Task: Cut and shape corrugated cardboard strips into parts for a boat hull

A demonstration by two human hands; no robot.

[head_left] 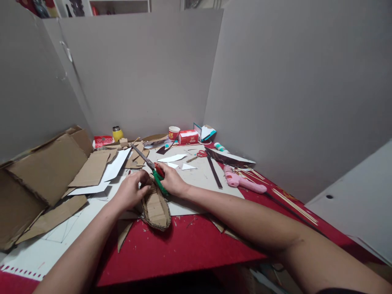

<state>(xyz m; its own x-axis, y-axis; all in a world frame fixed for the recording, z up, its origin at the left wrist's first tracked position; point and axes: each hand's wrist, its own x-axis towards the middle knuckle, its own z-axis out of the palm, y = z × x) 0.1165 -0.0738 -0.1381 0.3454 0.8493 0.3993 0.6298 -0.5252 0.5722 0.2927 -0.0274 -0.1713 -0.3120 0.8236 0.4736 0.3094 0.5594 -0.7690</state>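
A boat-shaped cardboard piece [155, 206] with a raised corrugated rim lies near the table's front, its rounded end toward me. My left hand [134, 188] is closed on its far left side, fingers curled over the rim. My right hand [171, 179] grips a pair of scissors [158, 179] with green and red handles. Their blades point away from me to the upper left, above the far end of the cardboard piece. Whether the blades touch the cardboard I cannot tell, since my hands cover that part.
A large cardboard box [45, 167] and cut cardboard stand at left. A pink glue gun [241, 179], wooden sticks [294, 206] and red-handled scissors [202, 153] lie at right. Toward the back wall are a paper cup [174, 132], a red box [188, 136] and a yellow jar [117, 134].
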